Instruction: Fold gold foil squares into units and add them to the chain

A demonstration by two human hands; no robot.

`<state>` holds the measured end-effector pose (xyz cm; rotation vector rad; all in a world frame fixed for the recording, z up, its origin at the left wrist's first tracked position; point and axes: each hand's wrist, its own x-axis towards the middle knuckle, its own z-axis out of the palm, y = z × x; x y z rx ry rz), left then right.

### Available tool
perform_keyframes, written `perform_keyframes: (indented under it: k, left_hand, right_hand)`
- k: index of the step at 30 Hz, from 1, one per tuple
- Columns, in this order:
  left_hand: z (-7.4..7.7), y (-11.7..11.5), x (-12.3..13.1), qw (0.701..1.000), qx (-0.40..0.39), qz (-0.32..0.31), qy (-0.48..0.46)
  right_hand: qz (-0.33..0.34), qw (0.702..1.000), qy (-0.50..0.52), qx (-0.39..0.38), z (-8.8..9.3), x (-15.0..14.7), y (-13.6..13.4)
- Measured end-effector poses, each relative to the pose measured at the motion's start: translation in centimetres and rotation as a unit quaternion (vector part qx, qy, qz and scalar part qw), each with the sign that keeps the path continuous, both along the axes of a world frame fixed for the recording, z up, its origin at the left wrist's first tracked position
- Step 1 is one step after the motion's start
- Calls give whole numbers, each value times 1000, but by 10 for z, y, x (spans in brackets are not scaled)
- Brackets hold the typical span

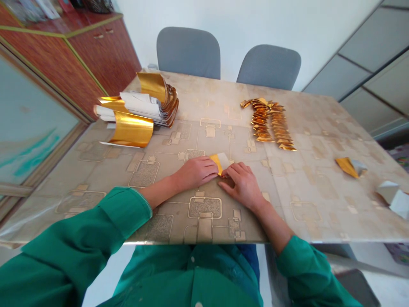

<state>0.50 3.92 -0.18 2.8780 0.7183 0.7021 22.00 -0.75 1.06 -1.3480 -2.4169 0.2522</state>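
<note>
My left hand [196,171] and my right hand [242,184] meet at the middle of the table, both pressing on a small folded sheet of gold paper [220,162] with a white underside. The fingers of both hands are curled and pinch its lower edge against the tabletop. Only the upper part of the paper shows between the hands. Green sleeves cover both forearms.
A stack of curled gold and white sheets [140,111] lies at the far left. Rows of folded gold pieces [271,123] lie at the far middle right. One folded gold piece [349,166] and white paper [393,196] sit at the right edge. Two grey chairs [188,51] stand behind the patterned table [306,204].
</note>
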Motion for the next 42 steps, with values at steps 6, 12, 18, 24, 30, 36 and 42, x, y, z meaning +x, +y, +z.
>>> perform_keyframes:
  k: [6, 12, 18, 24, 30, 36, 42]
  left_hand:
    - [1, -6, 7, 994, -80, 73, -2]
    - [2, -6, 14, 986, -103, 132, 12]
    - [4, -1, 16, 979, -131, 154, 28]
    - [3, 1, 16, 977, -150, 151, 10]
    - [1, 0, 17, 975, -158, 158, -12]
    - [0, -2, 17, 971, -148, 188, -16]
    - [3, -6, 16, 964, -146, 220, -15]
  right_hand:
    - [-42, 998, 43, -19, -4, 0, 1]
    - [-75, 994, 70, -24, -4, -2, 0]
    - [-112, 992, 62, -14, -8, -4, 2]
    - [-132, 990, 49, -10, -9, -8, 2]
    - [-149, 989, 19, -11, -8, -11, 2]
    - [-143, 990, -1, -4, -9, -11, 2]
    - [-117, 993, -29, 2, -9, -10, 1]
